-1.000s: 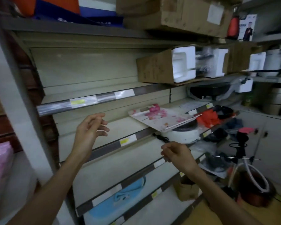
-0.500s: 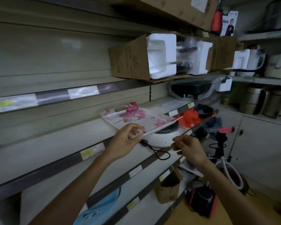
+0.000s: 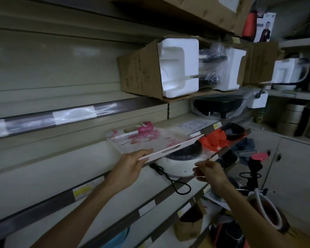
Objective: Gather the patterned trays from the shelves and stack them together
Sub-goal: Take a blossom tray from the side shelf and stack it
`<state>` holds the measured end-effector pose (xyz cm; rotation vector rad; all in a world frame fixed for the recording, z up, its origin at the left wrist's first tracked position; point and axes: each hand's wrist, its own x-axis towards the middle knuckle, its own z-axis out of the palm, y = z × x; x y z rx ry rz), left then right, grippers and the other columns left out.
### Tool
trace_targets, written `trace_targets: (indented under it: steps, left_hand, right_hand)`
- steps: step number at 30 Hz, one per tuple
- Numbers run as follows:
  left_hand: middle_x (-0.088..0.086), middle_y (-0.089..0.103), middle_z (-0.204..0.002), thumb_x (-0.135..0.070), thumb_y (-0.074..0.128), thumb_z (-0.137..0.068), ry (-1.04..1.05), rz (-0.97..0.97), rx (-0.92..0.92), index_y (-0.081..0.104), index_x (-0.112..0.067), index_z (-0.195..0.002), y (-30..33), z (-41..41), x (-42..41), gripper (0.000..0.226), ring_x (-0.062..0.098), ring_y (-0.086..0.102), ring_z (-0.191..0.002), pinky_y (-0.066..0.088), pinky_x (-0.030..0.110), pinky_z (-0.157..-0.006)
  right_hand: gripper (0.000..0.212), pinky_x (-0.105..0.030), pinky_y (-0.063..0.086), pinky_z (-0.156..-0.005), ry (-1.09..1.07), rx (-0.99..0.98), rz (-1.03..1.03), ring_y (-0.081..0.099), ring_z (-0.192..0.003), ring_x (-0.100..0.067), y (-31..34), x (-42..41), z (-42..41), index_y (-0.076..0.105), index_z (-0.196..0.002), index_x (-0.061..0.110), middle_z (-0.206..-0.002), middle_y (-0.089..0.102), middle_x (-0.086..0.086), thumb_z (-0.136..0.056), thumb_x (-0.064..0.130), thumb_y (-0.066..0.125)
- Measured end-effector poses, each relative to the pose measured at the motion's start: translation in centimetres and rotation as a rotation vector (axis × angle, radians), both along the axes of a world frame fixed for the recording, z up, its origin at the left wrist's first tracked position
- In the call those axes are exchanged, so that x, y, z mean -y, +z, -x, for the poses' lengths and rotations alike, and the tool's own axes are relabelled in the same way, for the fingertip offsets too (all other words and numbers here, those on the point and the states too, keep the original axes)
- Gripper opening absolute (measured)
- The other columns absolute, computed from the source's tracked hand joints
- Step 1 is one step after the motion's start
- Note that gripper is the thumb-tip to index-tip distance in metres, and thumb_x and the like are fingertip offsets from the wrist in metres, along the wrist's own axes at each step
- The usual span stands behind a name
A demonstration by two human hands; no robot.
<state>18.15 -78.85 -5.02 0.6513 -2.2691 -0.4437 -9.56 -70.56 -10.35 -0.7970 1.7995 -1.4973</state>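
A white rectangular tray printed with pink flowers (image 3: pixel 150 138) sits tilted on a round white appliance (image 3: pixel 179 162) on a cream metal shelf (image 3: pixel 61 169), its near edge pinched by the left hand (image 3: pixel 128 167), thumb on top. The right hand (image 3: pixel 210 171) hangs just beside the appliance, fingers curled loosely, touching nothing that can be made out. The shelf above carries an open brown cardboard box with white foam packing (image 3: pixel 161 68); the room is dim and cluttered.
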Motion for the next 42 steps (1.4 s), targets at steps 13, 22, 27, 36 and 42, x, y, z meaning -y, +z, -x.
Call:
trace_targets:
  steps: [13, 22, 27, 36, 42]
  left_hand:
    - [-0.018, 0.071, -0.108, -0.017, 0.053, -0.094, 0.031, -0.198, -0.118, 0.071, -0.024, -0.110, 4.6, -8.2, -3.1, 0.024, -0.001, 0.065, -0.103, 0.047, 0.009, -0.084]
    - [-0.011, 0.071, -0.111, -0.013, 0.055, -0.094, 0.020, -0.244, -0.036, 0.070, -0.016, -0.112, 4.0, -10.3, -4.2, 0.024, 0.004, 0.065, -0.105, 0.047, 0.014, -0.088]
    - [-0.011, 0.070, -0.115, -0.009, 0.069, -0.084, -0.017, -0.388, 0.027, 0.069, -0.015, -0.115, 4.4, -10.8, -5.5, 0.031, 0.006, 0.063, -0.110, 0.046, 0.013, -0.092]
    - [-0.007, 0.072, -0.109, -0.022, 0.068, -0.087, 0.411, -0.440, -0.389, 0.072, -0.019, -0.105, 2.7, -11.9, -8.7, 0.019, 0.014, 0.065, -0.107, 0.053, 0.026, -0.089]
    - [0.009, 0.067, -0.107, -0.029, 0.054, -0.096, 0.737, -0.652, -0.671, 0.058, -0.011, -0.113, -2.0, -11.3, -11.8, 0.024, 0.022, 0.066, -0.088, 0.056, 0.034, -0.071]
  right_hand:
    - [0.049, -0.054, 0.060, -0.073, 0.430, 0.769, 0.113, 0.065, -0.102, -0.048, 4.2, 9.6, -2.2, 0.055, -0.125, -0.005, -0.121, 0.061, -0.034, -0.101, 0.036, 0.042]
    - [0.028, -0.040, 0.054, -0.089, 0.430, 0.081, -0.212, 0.068, -0.081, -0.026, 6.9, 12.3, -2.3, 0.063, -0.102, 0.002, -0.099, 0.069, -0.015, -0.085, 0.024, 0.062]
    - [0.021, -0.037, 0.052, -0.072, 0.428, -0.203, -0.240, 0.065, -0.084, -0.026, 7.4, 10.2, -3.7, 0.061, -0.097, 0.005, -0.090, 0.067, -0.012, -0.096, 0.026, 0.055]
    - [0.008, -0.014, 0.047, -0.039, 0.457, 0.005, 0.035, 0.067, -0.045, -0.009, 5.4, 5.7, -4.3, 0.068, -0.092, 0.014, -0.062, 0.072, 0.002, -0.093, 0.017, 0.061]
    - [0.009, -0.014, 0.049, -0.042, 0.528, 0.182, 0.149, 0.069, -0.051, -0.008, 2.6, 1.6, -7.5, 0.070, -0.093, 0.014, -0.061, 0.074, 0.006, -0.093, 0.013, 0.061]
